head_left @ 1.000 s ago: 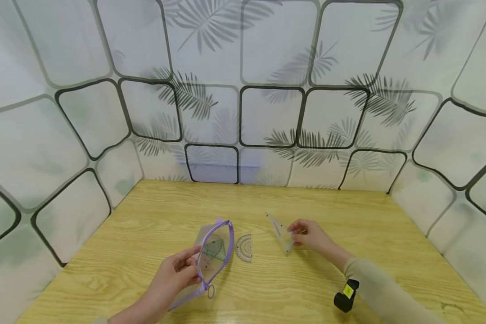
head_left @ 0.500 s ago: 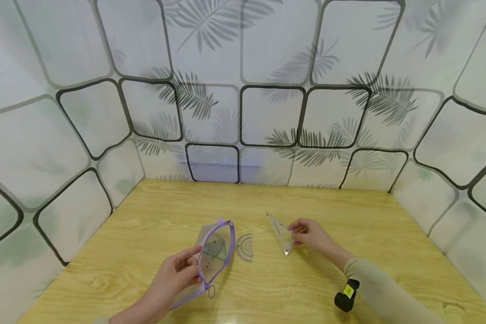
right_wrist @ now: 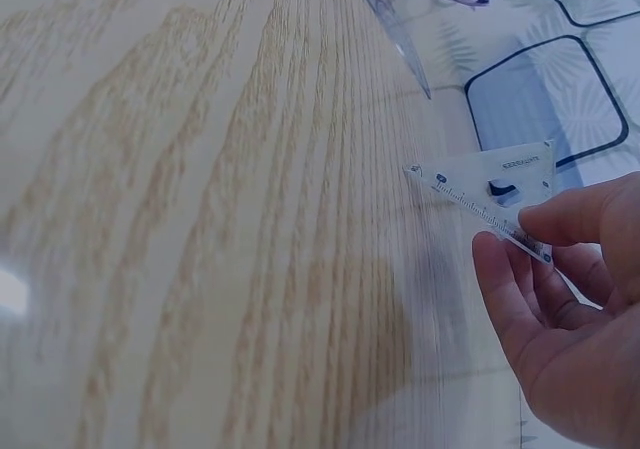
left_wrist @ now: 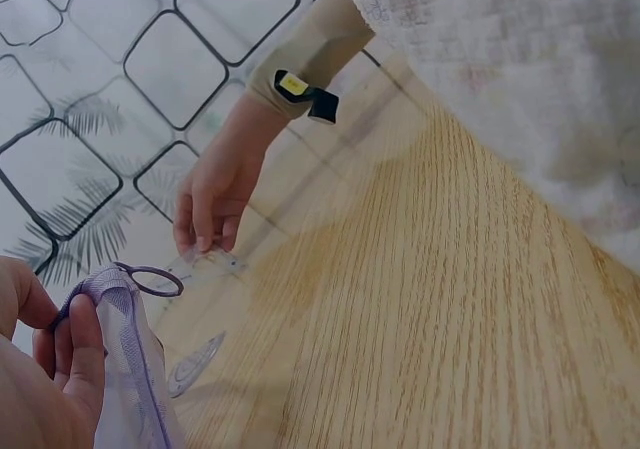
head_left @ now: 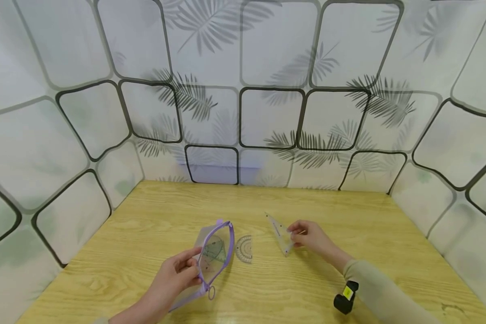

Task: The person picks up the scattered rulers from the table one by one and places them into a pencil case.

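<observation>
My left hand (head_left: 177, 272) pinches the near side of a see-through pouch (left_wrist: 122, 369) with a purple zipper edge; its mouth gapes toward the right. Inside the pouch, a greenish set square (head_left: 215, 250) shows through. My right hand (head_left: 313, 237) pinches a clear set square (right_wrist: 497, 191) by one edge between thumb and fingers, tilted up over the table. Between the two hands a clear protractor (head_left: 245, 249) lies on the wood, just right of the pouch opening.
The wooden table (head_left: 287, 288) reaches back to a wall covering (head_left: 271, 117) patterned with leaves and rounded squares, which also lines both sides. A purple ring (left_wrist: 155, 281) hangs from the pouch zipper. A black band with a yellow label (head_left: 346, 297) sits on the right sleeve.
</observation>
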A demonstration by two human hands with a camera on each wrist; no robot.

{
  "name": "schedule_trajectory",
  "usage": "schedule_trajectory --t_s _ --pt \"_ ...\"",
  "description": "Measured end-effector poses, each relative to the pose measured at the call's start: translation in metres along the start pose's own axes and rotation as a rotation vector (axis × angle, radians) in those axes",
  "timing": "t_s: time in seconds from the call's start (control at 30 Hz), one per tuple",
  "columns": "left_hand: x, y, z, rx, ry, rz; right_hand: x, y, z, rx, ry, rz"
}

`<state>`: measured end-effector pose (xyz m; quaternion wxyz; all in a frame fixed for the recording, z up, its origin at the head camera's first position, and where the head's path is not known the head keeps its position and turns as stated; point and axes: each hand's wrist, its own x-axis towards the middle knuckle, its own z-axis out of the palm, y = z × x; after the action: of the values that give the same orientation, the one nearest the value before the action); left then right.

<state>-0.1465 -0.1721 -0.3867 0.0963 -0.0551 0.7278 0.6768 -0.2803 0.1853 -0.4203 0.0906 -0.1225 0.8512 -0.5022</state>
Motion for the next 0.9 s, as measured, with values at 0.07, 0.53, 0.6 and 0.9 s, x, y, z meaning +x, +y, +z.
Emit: schedule_trajectory --t_s 0.07,0.53,0.6,0.9 --pt "0.0000 -0.0004 -0.0004 -0.003 -0.003 0.002 0.0003 -0.0002 0.0007 0.002 0.005 0.003" --pt "-0.0017 -0.0024 -0.0042 0.008 -0.026 -0.002 -0.0016 -0.0009 0.0059 0.018 0.011 -0.008" --pt "-0.0020 -0.0023 -0.0049 0.008 -0.033 0.003 -0.0022 -0.0021 0.0065 0.019 0.017 -0.006" --pt "-0.0027 -0.0034 -0.0068 0.001 -0.033 0.003 -0.0049 -0.0048 0.0092 0.027 0.020 0.001"
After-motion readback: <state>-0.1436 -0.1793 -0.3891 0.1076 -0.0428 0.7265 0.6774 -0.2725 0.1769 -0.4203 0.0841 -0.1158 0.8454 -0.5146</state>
